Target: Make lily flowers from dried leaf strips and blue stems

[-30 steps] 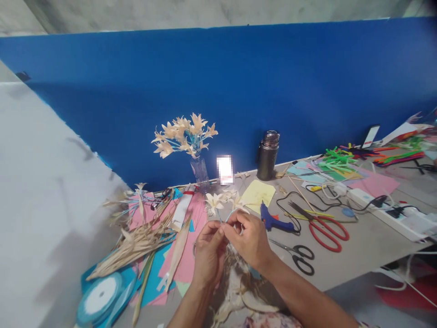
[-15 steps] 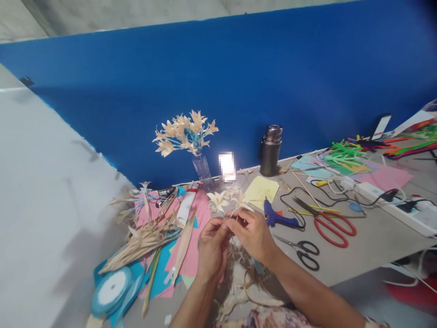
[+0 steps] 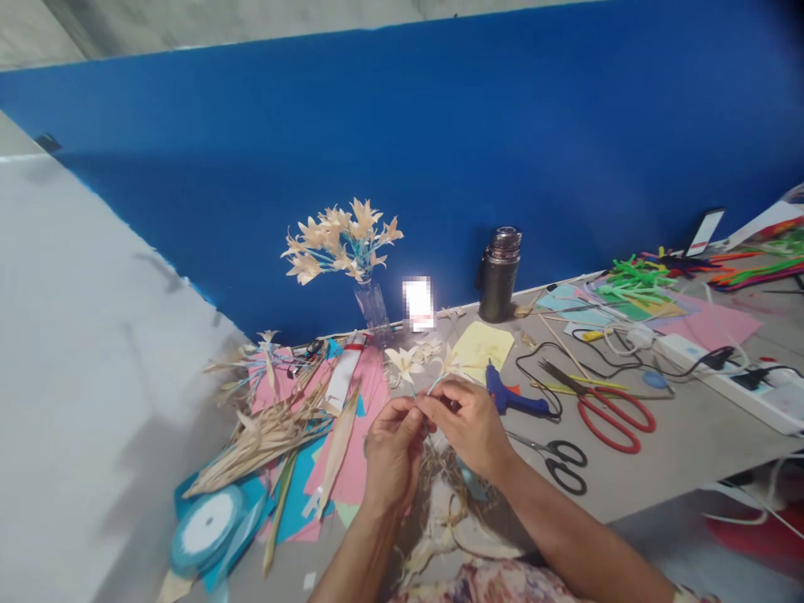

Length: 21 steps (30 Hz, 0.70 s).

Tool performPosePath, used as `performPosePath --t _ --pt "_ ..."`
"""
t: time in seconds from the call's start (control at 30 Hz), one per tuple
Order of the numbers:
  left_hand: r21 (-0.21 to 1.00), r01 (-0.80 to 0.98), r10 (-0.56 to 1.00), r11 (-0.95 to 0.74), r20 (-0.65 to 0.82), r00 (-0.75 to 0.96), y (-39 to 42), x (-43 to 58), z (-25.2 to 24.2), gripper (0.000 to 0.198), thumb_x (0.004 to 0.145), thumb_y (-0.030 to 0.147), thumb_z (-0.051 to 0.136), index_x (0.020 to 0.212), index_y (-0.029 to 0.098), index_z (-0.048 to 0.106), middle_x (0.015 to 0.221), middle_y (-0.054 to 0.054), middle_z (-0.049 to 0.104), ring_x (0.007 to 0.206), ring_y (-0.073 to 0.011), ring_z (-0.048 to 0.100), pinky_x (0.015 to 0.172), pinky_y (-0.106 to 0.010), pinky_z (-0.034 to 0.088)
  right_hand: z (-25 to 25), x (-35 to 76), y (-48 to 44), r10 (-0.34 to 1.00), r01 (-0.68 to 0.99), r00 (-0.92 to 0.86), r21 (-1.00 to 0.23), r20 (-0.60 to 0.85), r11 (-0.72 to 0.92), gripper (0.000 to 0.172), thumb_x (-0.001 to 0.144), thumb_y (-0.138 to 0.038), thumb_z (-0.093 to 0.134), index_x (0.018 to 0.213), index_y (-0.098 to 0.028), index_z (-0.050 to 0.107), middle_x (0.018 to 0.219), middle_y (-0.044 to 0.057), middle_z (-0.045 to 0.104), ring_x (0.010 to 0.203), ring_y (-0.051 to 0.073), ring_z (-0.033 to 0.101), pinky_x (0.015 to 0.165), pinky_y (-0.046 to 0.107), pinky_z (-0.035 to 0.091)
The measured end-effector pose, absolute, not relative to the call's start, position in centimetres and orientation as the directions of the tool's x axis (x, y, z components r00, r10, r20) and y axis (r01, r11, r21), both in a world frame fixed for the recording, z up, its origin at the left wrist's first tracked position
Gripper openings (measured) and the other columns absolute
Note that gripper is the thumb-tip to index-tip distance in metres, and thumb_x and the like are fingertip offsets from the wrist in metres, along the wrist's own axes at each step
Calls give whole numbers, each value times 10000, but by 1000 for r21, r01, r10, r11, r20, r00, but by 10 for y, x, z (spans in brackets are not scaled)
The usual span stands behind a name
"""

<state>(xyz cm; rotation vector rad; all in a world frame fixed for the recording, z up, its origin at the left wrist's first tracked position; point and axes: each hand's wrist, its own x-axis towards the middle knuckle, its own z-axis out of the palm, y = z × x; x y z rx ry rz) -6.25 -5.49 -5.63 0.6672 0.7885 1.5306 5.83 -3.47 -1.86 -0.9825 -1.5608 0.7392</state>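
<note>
A grey worktop (image 3: 684, 419) runs along a blue partition (image 3: 502, 126), a white wall (image 3: 75, 293) at its left; pink paper (image 3: 372, 381), red-handled scissors (image 3: 590, 394) and a blue glue gun (image 3: 524, 404) lie over it. At its near side the left hand (image 3: 393, 452) and right hand (image 3: 471, 425) meet, fingers (image 3: 395, 409) of both pinching thin stems (image 3: 435, 385) just below two pale flowers (image 3: 404, 363)

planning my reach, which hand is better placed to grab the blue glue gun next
Probably the right hand: the glue gun lies beside it, while the left hand is farther away. Both pinch flower stems.
</note>
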Motion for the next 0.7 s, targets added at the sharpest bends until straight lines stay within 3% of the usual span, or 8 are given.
performPosePath --t 0.3,0.7 --pt "772 -635 995 -30 -36 -91 -55 -61 -56 263 652 287 892 767 157 694 753 -10 682 660 -105 591 652 -224 463 -19 57 -35 889 242 -83 -856 450 456 292 882 -231 624 596 -197 581 587 -17 597 592 128 576 601 230 426" --pt "715 -698 991 41 -116 -61 -57 -61 -48 326 618 310 919 714 147 653 615 29 590 548 -59 488 545 -177 358 -23 52 -35 809 257 -23 -778 588 573 207 888 -216 635 682 -193 652 671 11 672 649 143 627 649 228 467"
